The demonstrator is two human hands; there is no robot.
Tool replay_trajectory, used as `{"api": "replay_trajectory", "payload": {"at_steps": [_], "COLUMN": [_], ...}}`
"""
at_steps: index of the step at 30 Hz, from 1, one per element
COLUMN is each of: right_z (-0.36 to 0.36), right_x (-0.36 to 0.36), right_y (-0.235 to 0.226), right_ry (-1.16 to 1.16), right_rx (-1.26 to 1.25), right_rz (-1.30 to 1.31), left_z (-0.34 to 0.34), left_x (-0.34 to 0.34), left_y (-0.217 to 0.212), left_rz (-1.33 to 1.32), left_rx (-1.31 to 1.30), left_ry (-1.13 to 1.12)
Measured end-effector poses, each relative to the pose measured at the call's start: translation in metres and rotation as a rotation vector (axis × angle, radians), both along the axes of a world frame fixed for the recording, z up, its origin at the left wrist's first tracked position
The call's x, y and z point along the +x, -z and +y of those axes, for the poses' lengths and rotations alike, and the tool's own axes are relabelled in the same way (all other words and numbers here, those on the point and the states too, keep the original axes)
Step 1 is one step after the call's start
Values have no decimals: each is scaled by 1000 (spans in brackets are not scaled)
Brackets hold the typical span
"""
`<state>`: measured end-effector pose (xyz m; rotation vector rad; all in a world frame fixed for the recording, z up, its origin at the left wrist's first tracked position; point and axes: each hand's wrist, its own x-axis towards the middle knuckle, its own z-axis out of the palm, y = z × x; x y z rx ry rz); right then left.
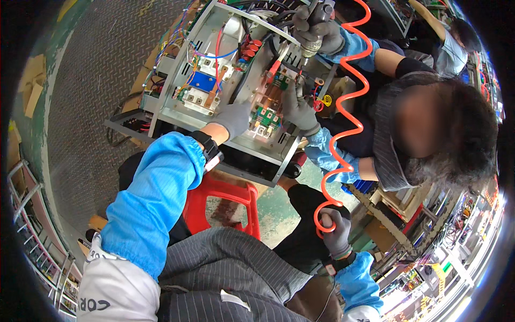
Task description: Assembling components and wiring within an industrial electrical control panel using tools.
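Note:
My left hand (233, 120), in a grey glove, reaches over the near wall of an open metal chassis (185, 115). It is beside copper bars (266, 96) and a green circuit board (265, 117); its fingertips point down and are hidden. Low on the right, my gloved right hand (336, 234) is closed round a loop of the orange coiled hose (351, 121). Across the chassis, a co-worker's gloved hand (322, 37) grips a power screwdriver (311, 47), pointed down at the parts. The co-worker's other hand (299, 110) is beside the tool's tip.
A red plastic stool (225, 185) stands below the chassis. The co-worker (407, 129) leans in from the right, and another person (453, 51) is farther back. Wires (179, 40) hang along the chassis's left side. A metal rack (40, 236) stands at far left, crowded shelves (445, 257) at right.

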<state>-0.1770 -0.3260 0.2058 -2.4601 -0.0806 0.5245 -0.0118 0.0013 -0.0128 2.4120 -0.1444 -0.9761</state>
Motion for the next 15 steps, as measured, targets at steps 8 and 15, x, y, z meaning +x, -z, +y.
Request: {"api": "replay_trajectory", "payload": {"at_steps": [8,15], "right_z": [0,-5], "right_x": [-2,-6], "right_y": [1,3], "right_ry": [16,17], "right_rx": [18,-18], "right_rz": [26,42], "left_z": [2,-1], "left_x": [-3,1], "left_y": [6,-7], "left_rz": [-53,7], "left_rx": [-4,53], "left_ry": [0,24]}}
